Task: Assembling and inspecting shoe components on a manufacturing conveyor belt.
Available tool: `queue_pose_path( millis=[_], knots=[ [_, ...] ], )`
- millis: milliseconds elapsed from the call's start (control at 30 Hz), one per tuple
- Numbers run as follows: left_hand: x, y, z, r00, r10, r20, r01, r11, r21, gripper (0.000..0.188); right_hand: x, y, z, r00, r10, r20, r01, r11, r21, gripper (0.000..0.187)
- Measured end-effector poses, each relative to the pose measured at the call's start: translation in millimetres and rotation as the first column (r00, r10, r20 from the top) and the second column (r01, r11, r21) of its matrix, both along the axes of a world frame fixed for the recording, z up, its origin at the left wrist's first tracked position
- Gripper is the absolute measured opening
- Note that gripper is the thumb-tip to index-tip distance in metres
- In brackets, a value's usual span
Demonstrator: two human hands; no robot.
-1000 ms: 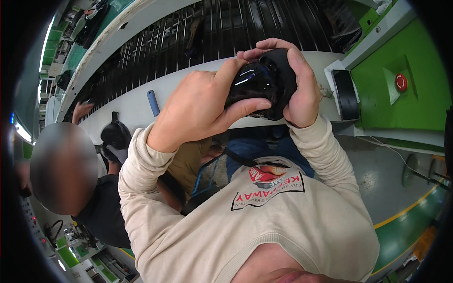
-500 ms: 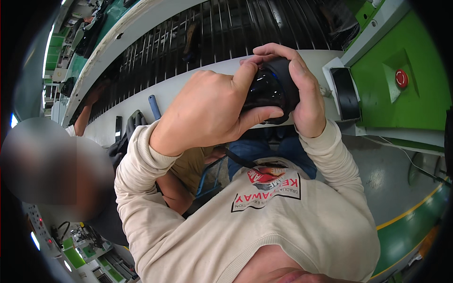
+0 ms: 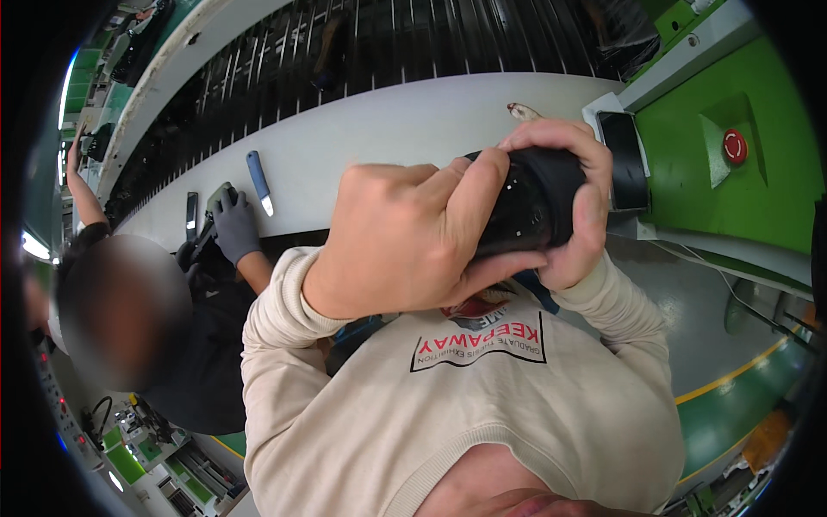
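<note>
Both my hands hold a glossy black shoe [image 3: 519, 214] with a matte black sole, in front of my chest near the bench edge. Much of it is hidden by my fingers. My left hand [image 3: 401, 237] closes on its left side, thumb below and fingers above. My right hand [image 3: 590, 202] wraps round the matte right end, the fingers curled over the top. Beyond the shoe, a small pale item with a dark red tip [image 3: 521, 111] lies on the white bench [image 3: 379, 121].
A blue-handled knife [image 3: 258, 179] lies left on the bench. Beside it, a co-worker's grey-gloved hand [image 3: 234, 226] touches a dark item. Metal rollers [image 3: 482, 39] run behind the bench. At right are a phone-like black slab [image 3: 622, 155] and a green housing with a red button [image 3: 734, 146].
My hands and the shoe have come nearer my body and slightly right; the shoe has turned a little. The co-worker's gloved hand now shows beside the knife.
</note>
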State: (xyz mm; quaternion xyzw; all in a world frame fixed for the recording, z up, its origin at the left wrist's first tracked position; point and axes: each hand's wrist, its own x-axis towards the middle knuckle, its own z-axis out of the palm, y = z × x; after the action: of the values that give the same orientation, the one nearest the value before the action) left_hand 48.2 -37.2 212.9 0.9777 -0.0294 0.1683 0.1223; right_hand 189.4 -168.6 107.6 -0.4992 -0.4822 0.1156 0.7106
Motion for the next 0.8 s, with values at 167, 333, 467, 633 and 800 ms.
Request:
queue_pose_path(
  millis=[167, 333, 467, 633, 800],
  knots=[
    [-15.8, -17.2, -15.7, 0.989, 0.055, 0.139, -0.057, 0.998, 0.01, 0.08, -2.2, -4.5, -13.1, 0.993, 0.059, 0.102, -0.076, 0.982, 0.172, 0.05],
    [-21.4, -14.4, -21.6, 0.983, 0.044, 0.178, -0.057, 0.996, 0.072, 0.078, 1.9, 11.7, -16.8, 0.961, 0.011, 0.276, -0.114, 0.925, 0.362, 0.04],
    [-23.2, -6.2, -20.8, 0.983, 0.047, 0.178, -0.054, 0.998, 0.034, 0.078, 12.7, 18.7, -12.0, 0.918, -0.001, 0.397, -0.155, 0.92, 0.359, 0.036],
    [-30.8, -1.7, -23.0, 0.982, 0.104, 0.16, -0.092, 0.993, -0.079, 0.076, 15.4, 24.6, -4.0, 0.889, 0.014, 0.457, -0.16, 0.946, 0.283, 0.033],
    [-30.8, 8.6, -25.3, 0.977, 0.14, 0.161, -0.124, 0.987, -0.107, 0.071, 5.8, 26.8, -0.3, 0.921, 0.043, 0.388, -0.135, 0.967, 0.215, 0.033]
  ],
)
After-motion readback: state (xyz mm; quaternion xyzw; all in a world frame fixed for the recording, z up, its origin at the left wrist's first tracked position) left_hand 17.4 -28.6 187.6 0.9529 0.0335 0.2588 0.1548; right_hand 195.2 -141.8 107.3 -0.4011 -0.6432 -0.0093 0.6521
